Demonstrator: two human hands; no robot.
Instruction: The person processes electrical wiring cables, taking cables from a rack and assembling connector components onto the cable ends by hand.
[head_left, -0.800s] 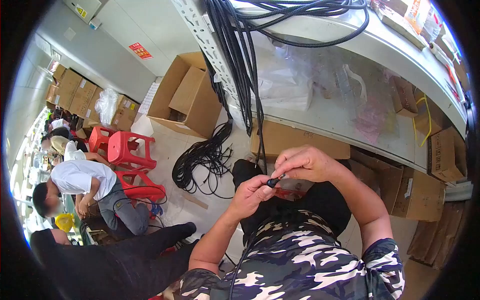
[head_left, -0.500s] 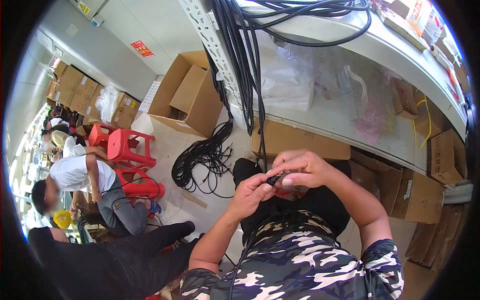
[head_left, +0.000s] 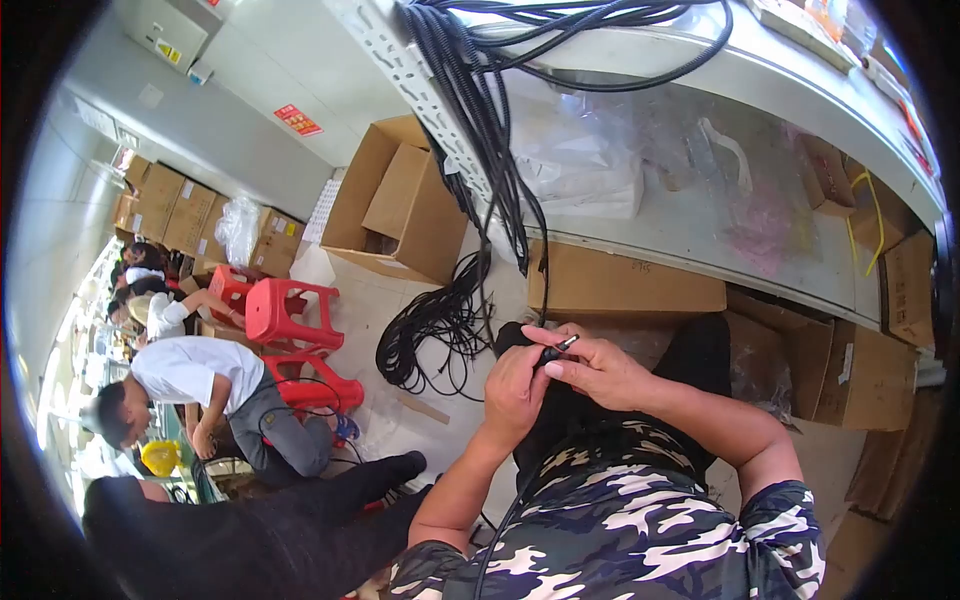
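Both hands meet in front of my lap around a small black cable connector [head_left: 547, 356] with a bright metal tip. My left hand [head_left: 514, 388] is closed around its cable side, and the fingers hide much of it. From the other side my right hand [head_left: 603, 371] pinches the connector, thumb and fingertips close to the metal tip. One black cable [head_left: 544, 285] hangs from the shelf down to the hands. Another black cable [head_left: 492, 550] runs along my left side over the camouflage shirt.
Black cables [head_left: 455, 60] drape over the white shelf [head_left: 780, 75]. More lie in a tangled pile [head_left: 430, 335] on the floor. An open cardboard box [head_left: 400, 200] and red stools [head_left: 295, 315] stand to the left. A person in a white shirt [head_left: 195, 375] sits bent over nearby.
The metal tip now shows between my fingers, where only the black part was visible before. My left hand's fingers have curled in more. The whole view has shifted, moving the scene rightward.
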